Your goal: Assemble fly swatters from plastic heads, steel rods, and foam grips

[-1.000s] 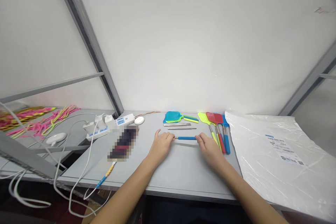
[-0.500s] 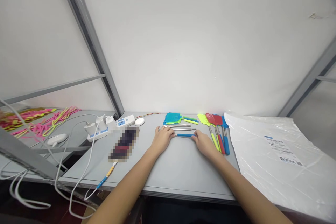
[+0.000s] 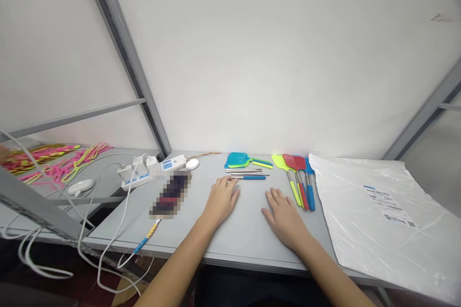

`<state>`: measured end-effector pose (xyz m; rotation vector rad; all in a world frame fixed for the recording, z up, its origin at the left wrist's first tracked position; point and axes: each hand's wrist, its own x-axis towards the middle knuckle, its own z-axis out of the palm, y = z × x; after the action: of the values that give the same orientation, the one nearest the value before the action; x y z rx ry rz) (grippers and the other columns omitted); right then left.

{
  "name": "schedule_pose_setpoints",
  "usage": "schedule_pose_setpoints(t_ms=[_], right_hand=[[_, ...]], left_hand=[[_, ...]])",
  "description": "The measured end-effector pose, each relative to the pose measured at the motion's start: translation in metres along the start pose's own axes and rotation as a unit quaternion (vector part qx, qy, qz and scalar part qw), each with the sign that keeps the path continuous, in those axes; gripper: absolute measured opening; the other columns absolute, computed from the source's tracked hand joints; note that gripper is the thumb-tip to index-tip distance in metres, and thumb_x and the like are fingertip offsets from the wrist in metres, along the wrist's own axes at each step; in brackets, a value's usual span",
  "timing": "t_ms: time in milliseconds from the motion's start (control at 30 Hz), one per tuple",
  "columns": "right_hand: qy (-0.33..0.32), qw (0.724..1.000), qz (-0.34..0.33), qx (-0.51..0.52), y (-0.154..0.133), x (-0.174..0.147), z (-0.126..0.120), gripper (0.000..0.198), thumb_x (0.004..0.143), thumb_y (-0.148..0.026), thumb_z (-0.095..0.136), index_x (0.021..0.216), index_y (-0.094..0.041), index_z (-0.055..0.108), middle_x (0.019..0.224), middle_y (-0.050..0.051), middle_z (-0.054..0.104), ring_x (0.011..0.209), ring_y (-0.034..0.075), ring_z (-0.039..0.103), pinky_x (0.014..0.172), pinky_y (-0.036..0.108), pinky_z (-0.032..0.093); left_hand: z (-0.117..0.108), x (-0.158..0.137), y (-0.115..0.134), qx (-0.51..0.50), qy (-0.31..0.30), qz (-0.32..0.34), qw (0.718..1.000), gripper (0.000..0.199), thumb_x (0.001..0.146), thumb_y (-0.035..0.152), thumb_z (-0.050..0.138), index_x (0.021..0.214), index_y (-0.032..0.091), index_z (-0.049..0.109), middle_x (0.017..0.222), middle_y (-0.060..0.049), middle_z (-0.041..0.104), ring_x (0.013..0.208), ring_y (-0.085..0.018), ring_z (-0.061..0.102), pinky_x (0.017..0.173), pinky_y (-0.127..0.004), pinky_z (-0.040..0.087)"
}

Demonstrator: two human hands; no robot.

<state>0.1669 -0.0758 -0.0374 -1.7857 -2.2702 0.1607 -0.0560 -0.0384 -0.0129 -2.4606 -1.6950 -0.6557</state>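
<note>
My left hand (image 3: 221,199) rests on the table with its fingers stretched out and thumb apart. Its fingertips are at the metal end of a blue-handled rod (image 3: 254,178); whether they touch it I cannot tell. Behind that rod, several thin metal rods (image 3: 245,171) lie side by side. My right hand (image 3: 283,216) lies flat and empty on the table, fingers a little spread. To its upper right, fly swatters in yellow-green, red (image 3: 298,162) and blue lie fanned out, handles toward me. Farther back are a blue swatter (image 3: 238,159) and a yellow-green one, stacked with handles pointing right.
A white plastic package (image 3: 360,216) with a label covers the table's right side. On the left are power strips (image 3: 139,178) with plugs, a white round device (image 3: 192,164), a blurred-out phone-like object (image 3: 171,195) with a cable, and pink and yellow cords (image 3: 72,165). Grey metal posts (image 3: 122,53) stand against the wall.
The blue-handled rod, held at both ends before, now lies farther back beside the metal rods. My right hand has let go and moved back toward me, opening flat; my left fingers have loosened.
</note>
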Motion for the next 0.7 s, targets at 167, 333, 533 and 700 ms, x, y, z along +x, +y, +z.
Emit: schedule_pose_setpoints(t_ms=[167, 333, 533, 700], right_hand=[[-0.034, 0.999, -0.029, 0.002, 0.004, -0.012, -0.004, 0.071, 0.091, -0.063, 0.025, 0.150, -0.023, 0.023, 0.158, 0.007, 0.013, 0.144, 0.027, 0.006, 0.113, 0.047, 0.005], [-0.050, 0.998, -0.025, 0.004, 0.001, -0.010, -0.007, 0.074, 0.090, -0.067, 0.024, 0.150, -0.024, 0.021, 0.158, 0.008, 0.010, 0.144, 0.029, 0.002, 0.112, 0.050, 0.004], [-0.052, 0.998, -0.028, 0.009, 0.001, -0.010, -0.006, 0.073, 0.091, -0.065, 0.023, 0.150, -0.024, 0.021, 0.158, 0.008, 0.010, 0.144, 0.029, 0.002, 0.112, 0.050, 0.003], [-0.050, 0.998, -0.027, 0.009, 0.001, -0.010, -0.005, 0.073, 0.091, -0.065, 0.022, 0.150, -0.023, 0.021, 0.158, 0.008, 0.010, 0.144, 0.029, 0.001, 0.112, 0.050, 0.002]], left_hand=[[0.001, -0.046, 0.017, 0.007, -0.086, -0.020, 0.996, 0.054, 0.095, 0.050, 0.028, 0.144, 0.030, 0.033, 0.151, -0.008, 0.032, 0.139, -0.030, 0.026, 0.110, -0.054, 0.020], [-0.001, -0.050, 0.021, 0.014, -0.142, -0.038, 0.989, 0.060, 0.092, 0.059, 0.023, 0.147, 0.034, 0.028, 0.157, -0.004, 0.018, 0.144, -0.029, 0.013, 0.112, -0.057, 0.012], [-0.004, -0.047, 0.022, 0.017, -0.144, -0.042, 0.989, 0.062, 0.092, 0.061, 0.020, 0.147, 0.034, 0.027, 0.157, -0.003, 0.017, 0.144, -0.028, 0.012, 0.113, -0.056, 0.012], [-0.005, -0.048, 0.023, 0.015, -0.147, -0.040, 0.988, 0.061, 0.092, 0.061, 0.020, 0.147, 0.034, 0.027, 0.157, -0.003, 0.017, 0.144, -0.028, 0.012, 0.113, -0.056, 0.011]])
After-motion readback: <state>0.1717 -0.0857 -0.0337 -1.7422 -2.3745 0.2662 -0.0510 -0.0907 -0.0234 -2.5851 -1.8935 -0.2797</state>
